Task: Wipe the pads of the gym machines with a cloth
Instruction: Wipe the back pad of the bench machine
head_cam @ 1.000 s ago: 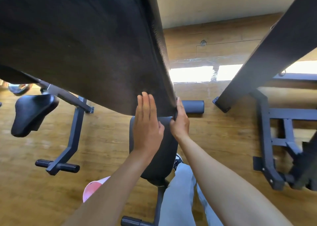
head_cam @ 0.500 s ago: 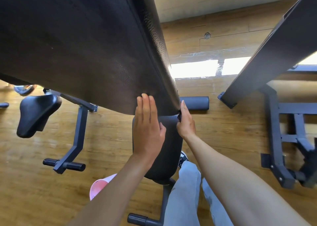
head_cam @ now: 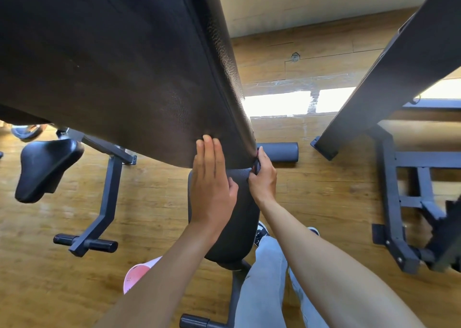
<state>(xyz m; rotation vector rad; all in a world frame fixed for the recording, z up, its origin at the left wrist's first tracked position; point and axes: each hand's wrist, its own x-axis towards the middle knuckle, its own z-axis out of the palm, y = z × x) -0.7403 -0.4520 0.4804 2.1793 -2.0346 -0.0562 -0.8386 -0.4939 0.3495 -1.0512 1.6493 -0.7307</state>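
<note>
A big black back pad [head_cam: 119,73] slopes across the upper left. My left hand [head_cam: 212,180] lies flat with straight fingers on its lower edge. At the pad's lower right corner my right hand [head_cam: 263,178] curls its fingers round a small dark knob [head_cam: 256,164]. Below both hands sits the black seat pad [head_cam: 239,230] of the same bench. No cloth is in view.
A black saddle-shaped pad [head_cam: 45,165] on a grey frame [head_cam: 104,203] stands at the left. A grey foam roller [head_cam: 282,152] lies behind the bench. Another machine's dark frame [head_cam: 391,193] fills the right. A pink object [head_cam: 138,275] shows beside my left forearm. My legs are beside the seat.
My right hand has curled its fingers round the knob at the pad's corner. My left hand stays flat on the pad's lower edge. The view has shifted slightly.
</note>
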